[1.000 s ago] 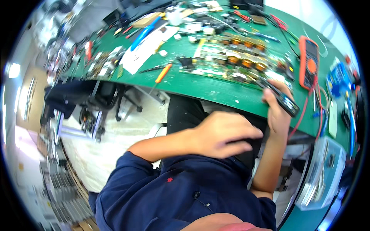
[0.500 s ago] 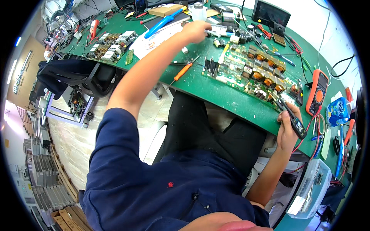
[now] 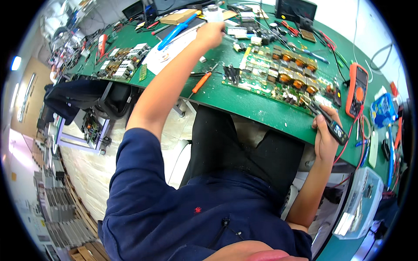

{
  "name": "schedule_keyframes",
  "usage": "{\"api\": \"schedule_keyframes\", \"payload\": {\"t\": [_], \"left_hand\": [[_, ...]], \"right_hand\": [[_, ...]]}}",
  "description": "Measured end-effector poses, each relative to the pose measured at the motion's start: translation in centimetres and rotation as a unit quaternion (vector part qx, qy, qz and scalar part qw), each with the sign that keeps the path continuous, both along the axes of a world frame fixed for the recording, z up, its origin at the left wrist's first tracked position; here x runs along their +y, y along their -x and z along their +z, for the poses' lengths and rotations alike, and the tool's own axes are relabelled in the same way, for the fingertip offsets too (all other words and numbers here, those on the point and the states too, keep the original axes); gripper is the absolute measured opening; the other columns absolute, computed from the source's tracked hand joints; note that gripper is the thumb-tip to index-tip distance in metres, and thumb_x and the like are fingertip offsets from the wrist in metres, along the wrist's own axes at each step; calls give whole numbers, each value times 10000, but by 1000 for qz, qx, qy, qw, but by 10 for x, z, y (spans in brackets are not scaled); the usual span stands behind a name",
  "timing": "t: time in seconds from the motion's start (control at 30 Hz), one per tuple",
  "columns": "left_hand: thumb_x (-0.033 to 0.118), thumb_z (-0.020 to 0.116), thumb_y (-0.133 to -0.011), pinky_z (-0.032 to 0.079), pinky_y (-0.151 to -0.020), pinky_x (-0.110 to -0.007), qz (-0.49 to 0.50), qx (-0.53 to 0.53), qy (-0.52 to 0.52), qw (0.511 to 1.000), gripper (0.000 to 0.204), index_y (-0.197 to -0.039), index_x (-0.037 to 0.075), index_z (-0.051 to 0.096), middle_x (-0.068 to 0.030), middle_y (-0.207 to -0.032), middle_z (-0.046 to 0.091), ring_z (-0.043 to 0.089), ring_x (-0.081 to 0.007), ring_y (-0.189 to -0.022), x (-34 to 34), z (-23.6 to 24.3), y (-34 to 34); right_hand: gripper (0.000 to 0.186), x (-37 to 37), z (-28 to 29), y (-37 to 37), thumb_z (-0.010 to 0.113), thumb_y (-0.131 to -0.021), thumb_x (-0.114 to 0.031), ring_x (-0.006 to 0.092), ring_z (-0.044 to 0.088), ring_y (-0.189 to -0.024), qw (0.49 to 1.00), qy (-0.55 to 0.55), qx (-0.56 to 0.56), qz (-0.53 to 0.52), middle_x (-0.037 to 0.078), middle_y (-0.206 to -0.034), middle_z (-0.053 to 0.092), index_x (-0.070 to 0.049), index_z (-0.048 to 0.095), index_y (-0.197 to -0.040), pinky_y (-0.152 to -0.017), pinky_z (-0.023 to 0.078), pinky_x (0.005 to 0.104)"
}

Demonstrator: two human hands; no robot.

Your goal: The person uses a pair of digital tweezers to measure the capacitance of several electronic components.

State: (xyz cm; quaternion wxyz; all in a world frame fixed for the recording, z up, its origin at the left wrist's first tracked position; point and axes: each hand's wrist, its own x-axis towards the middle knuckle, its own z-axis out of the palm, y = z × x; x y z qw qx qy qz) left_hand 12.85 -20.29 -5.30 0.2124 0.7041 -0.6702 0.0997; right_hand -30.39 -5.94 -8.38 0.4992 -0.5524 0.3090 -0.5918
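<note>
My right hand (image 3: 326,135) is closed round black digital tweezers (image 3: 337,132) with a small lit screen. Their tips point at the near right edge of a large green circuit board (image 3: 257,85), which carries rows of copper-wound coils; I cannot tell whether they touch. Stretched far forward, my left hand (image 3: 211,35) has its fingers curled beside loose components left of the board's far corner. What it holds, if anything, is hidden. A white-topped jar (image 3: 213,14) stands just beyond it. On the near side, an orange-handled screwdriver (image 3: 201,83) lies across the table edge.
A second board (image 3: 124,63) sits at the left of the green table (image 3: 257,111). Blue tool (image 3: 176,35) and white paper (image 3: 161,56) lie near my left forearm. To the right are a red multimeter (image 3: 358,90), a blue packet (image 3: 383,109) and a clear plastic box (image 3: 359,204).
The view has shifted a little. My left hand has drawn slightly left, away from the loose components. My right hand keeps its grip on the digital tweezers at the board's near right edge.
</note>
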Motion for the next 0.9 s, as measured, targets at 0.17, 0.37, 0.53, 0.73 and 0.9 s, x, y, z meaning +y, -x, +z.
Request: {"api": "schedule_keyframes", "payload": {"t": [0.17,0.37,0.53,0.73,0.9], "left_hand": [[45,636,-877,528,-730,-283,-227,270,147,924,166,-1032,-10,617,-95,-918,695,668,-152,-822,85,35,48],[-24,588,-897,518,-725,-233,-285,489,102,818,215,-1111,-42,586,-119,-1025,671,671,-149,-878,222,-8,184],[27,616,-916,469,-672,-195,-286,525,69,799,218,-1129,-16,600,-70,-912,686,651,-93,-831,204,-58,217],[27,633,-903,456,-609,-190,-295,528,67,793,221,-1120,-6,607,-62,-882,690,635,-78,-732,215,-58,217],[-18,624,-892,473,-598,-193,-288,552,43,781,242,-1128,-37,571,-127,-1028,685,609,-82,-694,218,-55,212]], "right_hand": [[256,-4,-5,4,676,-850,-26,95,580,-714,1000,-2,-7,2,49,-821,626,36,618,-1092,-661,447,218],[271,-7,-4,3,664,-889,-88,92,574,-764,998,35,-20,49,46,-849,631,18,627,-1136,-716,444,210],[324,-14,-15,14,571,-942,-53,116,510,-819,995,37,-5,88,63,-869,559,84,521,-1232,-760,411,240],[292,1,1,-5,645,-881,-80,114,558,-717,1000,11,-22,1,66,-829,584,51,549,-1124,-672,453,222],[319,-1,-2,-4,639,-885,-76,118,555,-726,999,23,-30,8,71,-827,581,57,526,-1152,-670,446,227]]}}
